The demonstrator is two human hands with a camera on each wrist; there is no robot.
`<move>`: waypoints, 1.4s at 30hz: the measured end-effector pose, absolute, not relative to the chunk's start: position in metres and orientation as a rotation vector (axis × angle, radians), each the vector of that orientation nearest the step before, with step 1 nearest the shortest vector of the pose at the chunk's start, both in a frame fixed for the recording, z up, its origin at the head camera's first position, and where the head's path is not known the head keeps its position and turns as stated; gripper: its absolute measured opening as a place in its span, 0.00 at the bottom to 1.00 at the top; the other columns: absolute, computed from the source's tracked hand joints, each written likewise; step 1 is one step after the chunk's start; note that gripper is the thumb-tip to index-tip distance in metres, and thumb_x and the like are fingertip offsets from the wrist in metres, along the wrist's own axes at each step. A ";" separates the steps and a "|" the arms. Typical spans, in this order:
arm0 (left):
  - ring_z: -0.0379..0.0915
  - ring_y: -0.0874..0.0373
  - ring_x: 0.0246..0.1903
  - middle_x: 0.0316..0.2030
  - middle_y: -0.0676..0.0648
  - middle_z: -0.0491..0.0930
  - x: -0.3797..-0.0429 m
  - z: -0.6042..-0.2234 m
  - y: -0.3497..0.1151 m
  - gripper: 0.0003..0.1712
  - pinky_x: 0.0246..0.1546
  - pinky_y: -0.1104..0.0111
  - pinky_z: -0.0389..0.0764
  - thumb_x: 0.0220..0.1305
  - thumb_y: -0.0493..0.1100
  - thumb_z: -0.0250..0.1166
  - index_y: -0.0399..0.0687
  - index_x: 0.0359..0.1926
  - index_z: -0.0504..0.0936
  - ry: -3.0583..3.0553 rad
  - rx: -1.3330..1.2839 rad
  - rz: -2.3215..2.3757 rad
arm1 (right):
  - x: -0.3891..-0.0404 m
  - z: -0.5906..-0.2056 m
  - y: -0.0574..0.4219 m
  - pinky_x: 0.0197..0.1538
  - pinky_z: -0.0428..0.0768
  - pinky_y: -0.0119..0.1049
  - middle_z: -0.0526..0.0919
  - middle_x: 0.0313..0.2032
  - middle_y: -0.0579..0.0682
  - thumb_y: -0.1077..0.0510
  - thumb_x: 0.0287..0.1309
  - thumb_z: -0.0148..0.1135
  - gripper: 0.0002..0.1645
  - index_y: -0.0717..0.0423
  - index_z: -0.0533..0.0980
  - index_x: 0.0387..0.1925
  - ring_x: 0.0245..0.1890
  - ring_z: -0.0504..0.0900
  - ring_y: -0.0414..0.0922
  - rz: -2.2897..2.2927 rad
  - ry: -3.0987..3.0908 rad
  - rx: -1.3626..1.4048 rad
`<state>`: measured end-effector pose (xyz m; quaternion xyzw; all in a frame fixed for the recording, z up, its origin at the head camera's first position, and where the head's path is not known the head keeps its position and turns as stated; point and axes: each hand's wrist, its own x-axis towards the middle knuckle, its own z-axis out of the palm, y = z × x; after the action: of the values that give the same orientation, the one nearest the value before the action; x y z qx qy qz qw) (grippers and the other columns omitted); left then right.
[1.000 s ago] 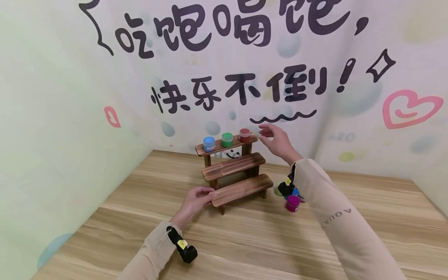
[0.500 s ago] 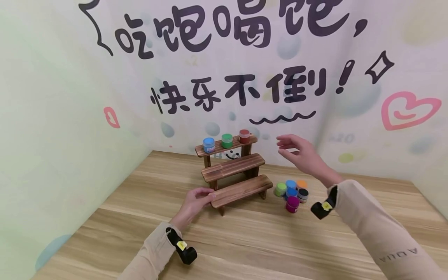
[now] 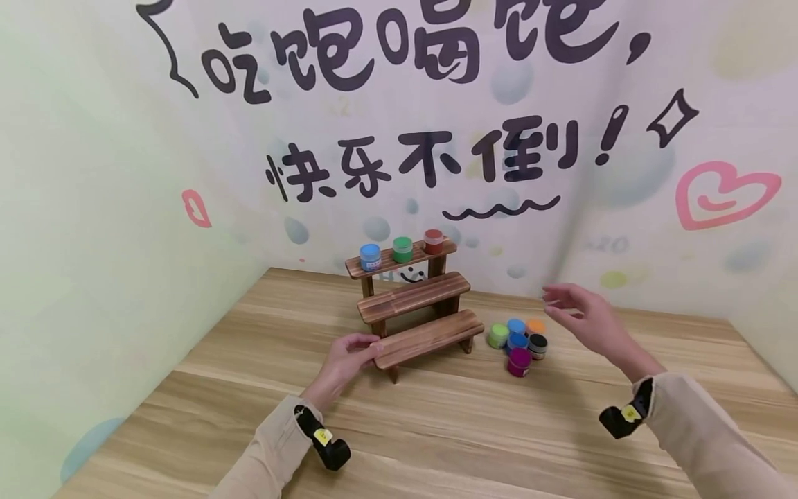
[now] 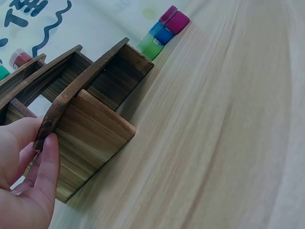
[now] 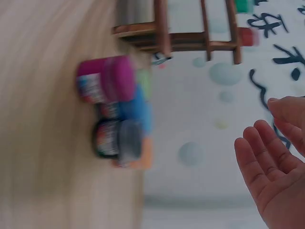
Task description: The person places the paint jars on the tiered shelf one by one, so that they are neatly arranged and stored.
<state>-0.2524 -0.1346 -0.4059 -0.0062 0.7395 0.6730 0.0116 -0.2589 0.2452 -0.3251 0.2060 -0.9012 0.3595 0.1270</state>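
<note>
A three-tier wooden stand [image 3: 430,338] sits on the table. My left hand [image 3: 344,362] pinches the left end of its lowest shelf between thumb and fingers, as the left wrist view also shows. On the top shelf stand a light blue paint jar [image 3: 370,258], a green paint jar [image 3: 402,249] and a red paint jar [image 3: 433,241]. My right hand [image 3: 589,320] hovers with relaxed fingers and holds nothing, just right of a cluster of jars. That cluster includes a magenta jar [image 3: 519,362], a black jar [image 3: 537,346] and a lime green jar [image 3: 498,336].
Also in the cluster are a dark blue jar [image 3: 517,344], a light blue jar [image 3: 515,326] and an orange jar [image 3: 535,326]. Behind the wood-grain table [image 3: 449,430] hangs a printed backdrop [image 3: 399,166]. A pale wall [image 3: 112,229] rises on the left.
My right hand has moved right and down, away from the red jar on the top shelf, uncovering the jar cluster. The left hand keeps its hold on the stand.
</note>
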 end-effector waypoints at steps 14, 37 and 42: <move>0.72 0.56 0.35 0.42 0.39 0.73 -0.251 -0.403 -0.134 0.16 0.37 0.66 0.78 0.54 0.36 0.63 0.30 0.43 0.76 2.315 -0.017 2.089 | -0.265 -0.381 0.263 0.42 0.76 0.48 0.75 0.45 0.67 0.62 0.56 0.57 0.23 0.70 0.67 0.51 0.42 0.75 0.59 1.164 -2.735 0.549; 0.72 0.58 0.35 0.41 0.39 0.73 -0.250 -0.404 -0.135 0.17 0.37 0.66 0.78 0.54 0.36 0.63 0.30 0.44 0.75 2.299 0.008 2.108 | -0.274 -0.397 0.257 0.41 0.77 0.45 0.75 0.43 0.66 0.67 0.51 0.59 0.19 0.69 0.70 0.47 0.42 0.76 0.58 1.205 -2.790 0.431; 0.73 0.58 0.35 0.42 0.39 0.73 -0.249 -0.402 -0.134 0.17 0.38 0.66 0.78 0.55 0.36 0.63 0.30 0.44 0.75 2.300 0.001 2.104 | -0.274 -0.397 0.257 0.41 0.77 0.45 0.76 0.41 0.65 0.64 0.51 0.60 0.19 0.69 0.71 0.45 0.41 0.76 0.59 1.208 -2.795 0.412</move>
<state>-0.2492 -0.1345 -0.4025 0.0002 0.7378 0.6750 0.0120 -0.2741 0.2568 -0.3968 0.1340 -0.9091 0.3930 0.0344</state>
